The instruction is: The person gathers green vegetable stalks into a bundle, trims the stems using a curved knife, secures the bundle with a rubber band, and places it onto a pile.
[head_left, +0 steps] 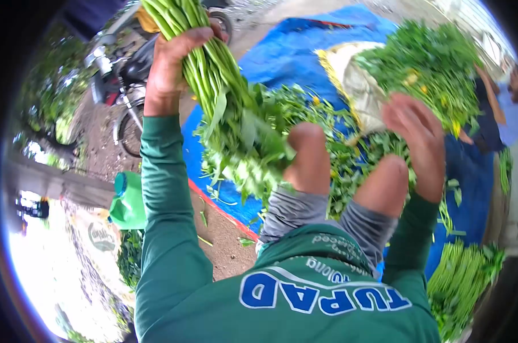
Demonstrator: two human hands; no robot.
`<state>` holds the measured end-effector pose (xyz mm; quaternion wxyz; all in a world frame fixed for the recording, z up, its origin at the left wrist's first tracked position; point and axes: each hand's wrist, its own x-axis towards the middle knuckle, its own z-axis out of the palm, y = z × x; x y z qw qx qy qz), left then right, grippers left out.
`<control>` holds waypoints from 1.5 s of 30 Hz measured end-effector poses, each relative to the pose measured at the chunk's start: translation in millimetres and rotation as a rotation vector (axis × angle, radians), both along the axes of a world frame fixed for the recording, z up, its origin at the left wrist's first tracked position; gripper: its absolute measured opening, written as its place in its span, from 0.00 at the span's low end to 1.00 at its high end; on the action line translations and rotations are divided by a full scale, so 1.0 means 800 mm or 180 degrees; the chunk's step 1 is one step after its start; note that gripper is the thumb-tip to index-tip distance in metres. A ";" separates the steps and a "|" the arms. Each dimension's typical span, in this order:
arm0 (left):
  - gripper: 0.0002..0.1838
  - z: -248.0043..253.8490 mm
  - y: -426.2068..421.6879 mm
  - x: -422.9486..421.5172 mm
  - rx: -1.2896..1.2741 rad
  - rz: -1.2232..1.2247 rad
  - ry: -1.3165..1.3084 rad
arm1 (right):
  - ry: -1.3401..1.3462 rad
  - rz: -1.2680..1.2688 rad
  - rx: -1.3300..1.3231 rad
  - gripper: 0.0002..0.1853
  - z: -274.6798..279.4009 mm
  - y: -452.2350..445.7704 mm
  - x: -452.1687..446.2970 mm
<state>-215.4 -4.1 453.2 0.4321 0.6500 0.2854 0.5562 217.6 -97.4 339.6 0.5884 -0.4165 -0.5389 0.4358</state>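
My left hand (pixel 176 63) is raised at the upper left, closed around the thick green stems of a bunch of water spinach (pixel 210 74). The bunch slants down to the right, and its blurred leaves hang beside my left knee. Above my right knee is my right hand (pixel 414 120), smeared by motion, so its grip cannot be made out. Behind that hand lie a pale sack (pixel 359 86) with a yellow edge and a large heap of leafy greens (pixel 422 63). More loose greens (pixel 342 171) spread around and between my knees.
A blue tarp (pixel 304 54) covers the ground before me. Bundled stems (pixel 462 286) lie at the lower right. At left stand a green plastic jug (pixel 127 200) and a motorcycle (pixel 130 86). Another person (pixel 510 108) sits at the far right.
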 end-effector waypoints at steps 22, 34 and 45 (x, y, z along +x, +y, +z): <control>0.39 -0.305 -0.154 0.263 -0.3198 -0.2351 0.1471 | -0.0626 -0.4196 -0.4141 0.12 -0.502 -0.660 0.265; 0.27 -0.288 -0.185 0.350 -0.2397 -0.2378 0.1895 | -0.1966 -0.5310 -0.3637 0.12 -0.649 -0.674 0.158; 0.22 -0.280 -0.185 0.348 -0.2478 -0.2627 0.2002 | -0.3743 -0.3437 -0.4631 0.17 -0.753 -0.713 0.192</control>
